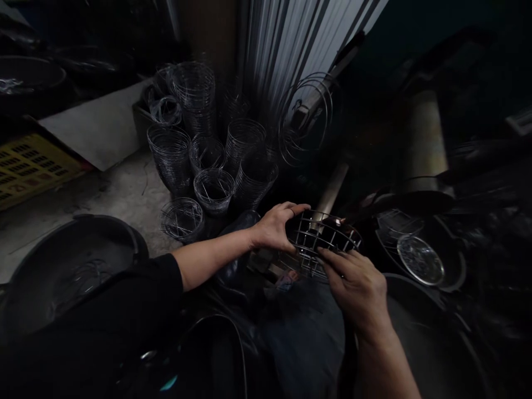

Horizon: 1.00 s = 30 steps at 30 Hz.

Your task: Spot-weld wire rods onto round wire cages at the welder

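A round wire basket [318,239] with a metal grid is held in front of me, tilted, above my lap. My left hand [276,226] grips its left side, thumb and fingers apart around the rim. On the near right side, my right hand [357,280] has its fingers closed on the basket's edge. Some of the right fingertips are hidden behind the wires. Just beyond the basket, a pale bar [332,191] slants away into the dark.
Stacks of wire rings [170,158] stand on the floor ahead. Black tubs sit at left [133,238] and right [457,271], the right one holding a shiny round piece [420,260]. A yellow crate [37,169] lies far left. Loose wire hoops [305,119] hang near a machine part.
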Each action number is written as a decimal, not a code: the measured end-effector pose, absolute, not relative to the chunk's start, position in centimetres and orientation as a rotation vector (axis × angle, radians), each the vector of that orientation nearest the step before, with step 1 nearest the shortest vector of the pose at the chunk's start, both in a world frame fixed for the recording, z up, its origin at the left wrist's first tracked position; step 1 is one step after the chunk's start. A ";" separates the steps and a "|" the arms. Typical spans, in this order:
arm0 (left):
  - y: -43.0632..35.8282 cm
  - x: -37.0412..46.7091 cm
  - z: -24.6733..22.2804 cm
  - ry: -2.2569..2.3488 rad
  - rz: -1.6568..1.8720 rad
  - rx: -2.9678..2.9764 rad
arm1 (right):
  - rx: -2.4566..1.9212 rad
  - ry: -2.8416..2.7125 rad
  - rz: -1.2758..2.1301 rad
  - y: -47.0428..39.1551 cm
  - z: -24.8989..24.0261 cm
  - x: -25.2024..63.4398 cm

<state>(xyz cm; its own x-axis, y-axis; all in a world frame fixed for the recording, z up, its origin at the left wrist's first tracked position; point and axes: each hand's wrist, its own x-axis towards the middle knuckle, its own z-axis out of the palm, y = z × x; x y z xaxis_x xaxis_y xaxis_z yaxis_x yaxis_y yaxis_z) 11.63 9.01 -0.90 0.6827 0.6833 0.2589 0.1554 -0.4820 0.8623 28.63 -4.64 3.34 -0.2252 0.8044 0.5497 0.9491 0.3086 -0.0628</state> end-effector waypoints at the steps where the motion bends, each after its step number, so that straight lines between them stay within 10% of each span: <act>1: 9.3 11.9 -1.0 0.650 0.758 1.994 | -1.563 -2.098 -0.398 -4.2 3.5 28.9; 30: 12.5 14.2 -0.7 0.648 0.694 1.924 | -1.665 -1.852 -0.201 -1.7 2.8 30.4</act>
<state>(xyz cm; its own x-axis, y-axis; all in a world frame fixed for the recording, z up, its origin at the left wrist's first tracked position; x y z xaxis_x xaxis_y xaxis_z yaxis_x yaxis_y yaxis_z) 14.23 12.45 -0.73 0.6975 0.6897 0.1945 0.1465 -0.4029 0.9034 30.43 -1.70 2.81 -0.0006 0.8411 0.5409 0.9374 0.1888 -0.2927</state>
